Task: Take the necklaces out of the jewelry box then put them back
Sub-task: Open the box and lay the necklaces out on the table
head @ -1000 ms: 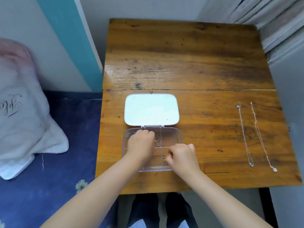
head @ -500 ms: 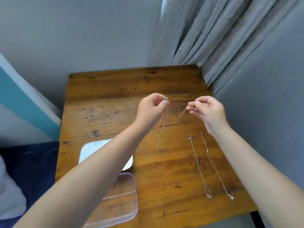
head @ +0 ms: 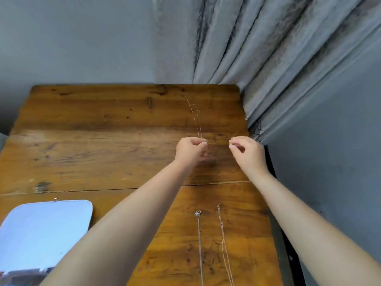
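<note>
A thin gold necklace (head: 195,115) stretches away across the far part of the wooden table (head: 103,141). My left hand (head: 190,150) pinches its near end, and my right hand (head: 246,150) pinches a small gold piece of it a short way to the right. Two more necklaces lie straight on the table nearer to me: a silver one (head: 199,244) and a rose-gold one (head: 223,240). The jewelry box's open lid (head: 41,230), mirror up, shows at the lower left. The box's tray is out of view.
A grey curtain (head: 257,48) hangs at the table's far right corner. Grey wall (head: 329,162) runs close along the table's right edge and behind its far edge.
Both hands left the jewelry box with a gold necklace, lifted it, then moved it out over the table's far right. The view tilted up and right, and the box tray dropped out of sight.
</note>
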The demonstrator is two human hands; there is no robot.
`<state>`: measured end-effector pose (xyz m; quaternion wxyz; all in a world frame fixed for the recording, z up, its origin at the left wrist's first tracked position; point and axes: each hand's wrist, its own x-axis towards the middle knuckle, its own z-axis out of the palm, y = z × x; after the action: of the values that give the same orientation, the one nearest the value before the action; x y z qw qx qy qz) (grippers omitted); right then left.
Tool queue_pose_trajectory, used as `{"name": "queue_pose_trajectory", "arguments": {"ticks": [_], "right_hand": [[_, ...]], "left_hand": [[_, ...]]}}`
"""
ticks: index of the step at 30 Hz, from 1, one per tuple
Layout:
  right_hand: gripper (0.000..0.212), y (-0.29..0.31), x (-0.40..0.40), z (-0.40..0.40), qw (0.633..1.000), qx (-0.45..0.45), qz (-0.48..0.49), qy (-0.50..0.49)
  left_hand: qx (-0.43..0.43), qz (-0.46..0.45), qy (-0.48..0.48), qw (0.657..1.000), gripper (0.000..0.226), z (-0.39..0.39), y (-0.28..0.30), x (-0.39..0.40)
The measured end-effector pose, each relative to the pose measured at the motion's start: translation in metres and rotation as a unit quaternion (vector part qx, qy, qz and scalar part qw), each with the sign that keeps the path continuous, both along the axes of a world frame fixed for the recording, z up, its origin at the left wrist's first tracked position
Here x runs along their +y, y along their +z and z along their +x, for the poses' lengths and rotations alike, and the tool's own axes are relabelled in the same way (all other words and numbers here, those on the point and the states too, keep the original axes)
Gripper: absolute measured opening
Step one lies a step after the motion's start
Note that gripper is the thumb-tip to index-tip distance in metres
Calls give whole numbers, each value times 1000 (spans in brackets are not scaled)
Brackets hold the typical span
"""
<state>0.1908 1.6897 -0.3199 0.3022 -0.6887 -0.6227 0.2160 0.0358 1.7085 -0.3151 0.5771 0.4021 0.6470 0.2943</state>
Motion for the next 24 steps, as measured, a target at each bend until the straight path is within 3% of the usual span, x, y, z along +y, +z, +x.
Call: {"name": "queue_pose_trajectory", "arguments": {"ticks": [4, 8, 14, 16, 18, 21, 24], "right_hand": [[11, -55, -45, 10, 982, -141, 83, 90], [10, -72, -68, 11, 976, -159, 109, 99], [14, -77, -95, 5, 974, -149, 117, 122], [15, -71, -97, 0, 987, -102, 99, 69], [16, -57, -89, -2, 996, 20, 55, -71], [15, -31, -55, 4, 950, 196, -56, -234], [12, -12, -7, 10, 935, 223, -82, -263]], "left_hand": [[18, -85, 12, 996, 16, 11, -36, -29], [35, -142, 2, 989, 34, 12, -40, -47], [54, -212, 15, 976, 32, 7, -41, -67], [84, -205, -6, 975, 27, 3, -43, -73], [122, -191, -30, 974, 24, -3, -45, -76], [179, -170, -63, 967, 33, -10, -45, -75], [269, -143, -151, 940, 46, -14, -39, -71]]}}
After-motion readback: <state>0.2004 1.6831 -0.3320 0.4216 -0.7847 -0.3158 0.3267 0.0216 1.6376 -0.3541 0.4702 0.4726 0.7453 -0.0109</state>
